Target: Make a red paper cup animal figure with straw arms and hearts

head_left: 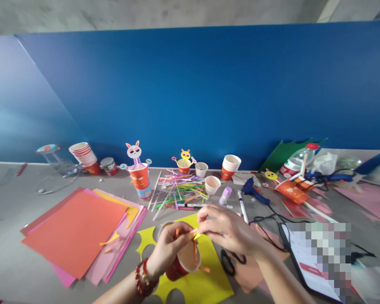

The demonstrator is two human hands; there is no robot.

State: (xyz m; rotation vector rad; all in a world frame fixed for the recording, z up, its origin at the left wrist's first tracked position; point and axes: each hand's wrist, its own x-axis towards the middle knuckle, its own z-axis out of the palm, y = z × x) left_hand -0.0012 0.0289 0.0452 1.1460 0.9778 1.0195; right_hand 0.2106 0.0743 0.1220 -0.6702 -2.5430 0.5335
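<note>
On my feed, the red paper cup (186, 262) tilts over the yellow sheet (213, 280), an orange strip (195, 252) at its mouth. Beyond the sheet, a rabbit-topped cup (139, 176) looks finished; I judge this one partway, lacking a head. The left hand (172, 241) pinches the strip's top; the right hand (223, 227) touches a yellow scrap (196, 235), pinching or not, I can't tell.

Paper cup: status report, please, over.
Left hand, right hand: fingertips close together above paper cup. Cup tilted, orange strip at mouth. Scissors close by.
</note>
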